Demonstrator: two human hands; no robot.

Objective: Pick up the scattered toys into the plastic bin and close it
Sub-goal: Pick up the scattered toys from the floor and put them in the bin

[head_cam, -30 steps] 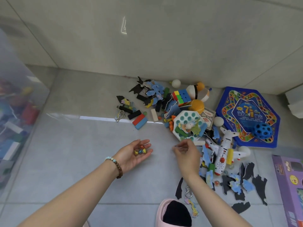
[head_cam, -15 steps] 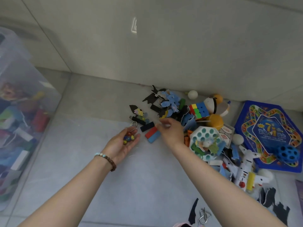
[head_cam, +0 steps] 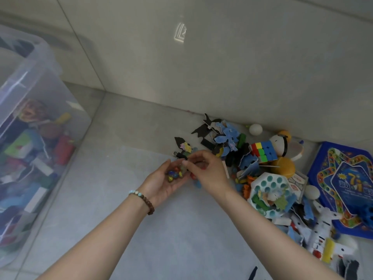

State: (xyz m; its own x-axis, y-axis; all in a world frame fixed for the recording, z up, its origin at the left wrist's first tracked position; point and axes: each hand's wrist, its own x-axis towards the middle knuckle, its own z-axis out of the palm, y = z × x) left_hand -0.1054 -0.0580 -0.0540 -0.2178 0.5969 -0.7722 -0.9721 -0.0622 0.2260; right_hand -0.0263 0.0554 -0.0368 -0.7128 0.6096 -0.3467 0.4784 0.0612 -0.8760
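- The plastic bin (head_cam: 40, 138) stands at the far left, well apart from the hands. It is see-through, already part full of mixed toys, and no lid shows on it.
- The toy pile (head_cam: 262, 168) spreads along the foot of the wall on the right: dark and blue puzzle pieces (head_cam: 226, 136), a colour cube (head_cam: 263, 151), an orange ball (head_cam: 283, 167), a white peg board (head_cam: 270, 193) and a white toy plane (head_cam: 323, 235).
- A blue game board (head_cam: 347, 188) lies flat at the far right edge, touching the pile.
- The left hand (head_cam: 163, 184) is cupped palm up just left of the pile, loosely curled around a small heap of marbles (head_cam: 174, 175). A bead bracelet (head_cam: 143, 200) sits on that wrist.
- The right hand (head_cam: 205, 172) is right against the left, fingers pinched together over the cupped palm. Whether a marble sits in the pinch I cannot tell; the fingertips blur there.
- Step in hand, as I judge it: gathering the small loose bits into the left palm, well short of finished, since most of the pile is on the floor.
- The next move calls for keeping the left palm level so nothing rolls out, then carrying the handful left across the bare floor and tipping it over the bin's rim.
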